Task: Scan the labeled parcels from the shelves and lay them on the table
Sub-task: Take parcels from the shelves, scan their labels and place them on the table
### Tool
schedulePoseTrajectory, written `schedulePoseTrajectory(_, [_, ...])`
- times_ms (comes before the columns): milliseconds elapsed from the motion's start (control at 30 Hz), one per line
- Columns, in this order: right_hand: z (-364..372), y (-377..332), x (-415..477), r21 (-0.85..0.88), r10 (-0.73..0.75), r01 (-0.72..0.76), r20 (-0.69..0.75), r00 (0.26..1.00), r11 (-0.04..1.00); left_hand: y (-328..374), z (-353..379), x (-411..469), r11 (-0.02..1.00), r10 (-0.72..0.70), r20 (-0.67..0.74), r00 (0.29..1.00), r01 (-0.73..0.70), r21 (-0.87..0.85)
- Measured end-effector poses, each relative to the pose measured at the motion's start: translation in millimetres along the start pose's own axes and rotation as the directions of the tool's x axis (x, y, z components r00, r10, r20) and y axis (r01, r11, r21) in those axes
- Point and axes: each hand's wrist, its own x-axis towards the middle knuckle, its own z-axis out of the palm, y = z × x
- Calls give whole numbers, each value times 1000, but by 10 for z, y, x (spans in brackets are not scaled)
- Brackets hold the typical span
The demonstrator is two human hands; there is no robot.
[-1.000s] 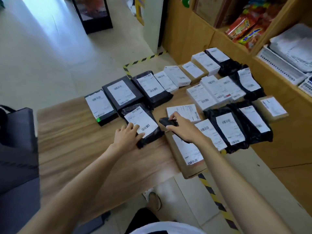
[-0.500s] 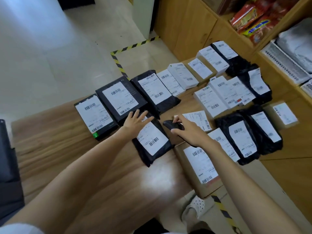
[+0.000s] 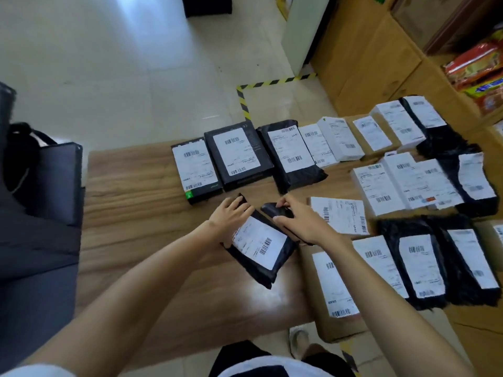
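A black bag parcel [image 3: 261, 251] with a white barcode label lies slanted on the wooden table [image 3: 136, 213]. My left hand [image 3: 231, 219] rests on its upper left end, fingers together. My right hand [image 3: 302, 224] grips a small black scanner [image 3: 276, 210] just above the parcel's upper right edge. Several labeled parcels lie in rows: a black box [image 3: 194, 170], a bigger black box [image 3: 238, 156], a black bag [image 3: 291, 156], white boxes [image 3: 337, 142] and black bags [image 3: 422, 268] at the right.
A dark chair with a bag [image 3: 40, 200] stands at the table's left end. Wooden shelves [image 3: 367, 58] with red snack packs [image 3: 479, 69] rise at the right. Yellow-black tape [image 3: 261, 85] marks the floor. My slippered foot [image 3: 298, 338] shows beside a brown carton [image 3: 340, 327].
My left hand slid from the parcel's lower left to its upper left end and drew its spread fingers together. The right hand stayed put with the scanner. The camera shifted.
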Motion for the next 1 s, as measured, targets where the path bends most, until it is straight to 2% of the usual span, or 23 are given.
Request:
schedulePoseTrajectory(133, [53, -147, 30, -36, -154, 156, 47, 987, 987, 68, 133, -346, 976, -187, 28, 982, 189, -111])
schedulePoseTrajectory(267, [-1, -99, -59, 21, -241, 240, 68, 968, 971, 143, 126, -738, 919, -379, 6, 925, 378, -113])
schedulePoseTrajectory(400, [-67, 35, -234, 201, -303, 283, 79, 950, 938, 113, -27, -1043, 826, -563, -97, 821, 555, -103])
schedulePoseTrajectory(533, [-137, 191, -496, 280, -374, 331, 114, 920, 901, 128, -362, -1275, 773, -624, -275, 731, 630, -79])
schedulePoseTrajectory(700, [-422, 297, -709, 196, -482, 465, 50, 875, 863, 250, -829, -1359, 732, -643, -346, 683, 682, -15])
schedulePoseTrajectory(900, [-728, 423, -898, -144, -556, 557, 48, 830, 818, 463, -1094, -1292, 686, -694, -302, 653, 727, -3])
schedulePoseTrajectory(1000, [-776, 490, -918, -142, -556, 559, 68, 829, 817, 522, -1125, -1284, 684, -691, -309, 653, 729, 9])
